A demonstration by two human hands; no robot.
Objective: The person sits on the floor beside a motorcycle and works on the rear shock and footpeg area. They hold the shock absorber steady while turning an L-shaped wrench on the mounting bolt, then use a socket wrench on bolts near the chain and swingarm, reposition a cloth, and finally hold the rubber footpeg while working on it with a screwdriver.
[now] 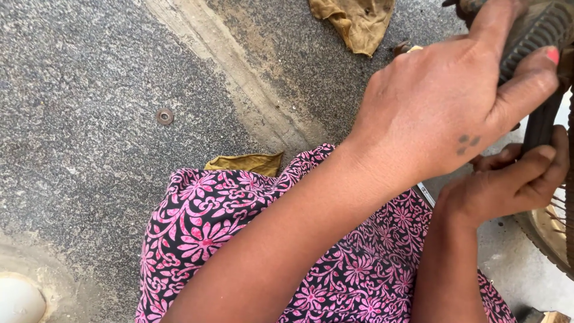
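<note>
Black ribbed tyre (538, 30) at right edge, on spoked wheel rim (547, 233), partly hidden.

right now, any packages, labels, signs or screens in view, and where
None in view. Only the two hands, left and right, gripping a ribbed tyre, plus brown cloth scraps and a small metal washer on the concrete ground.

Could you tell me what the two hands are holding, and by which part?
Both grip a bicycle tyre at its tread: the left hand wraps over the ribbed top, the right hand clasps it lower down, beside the rim.
</note>
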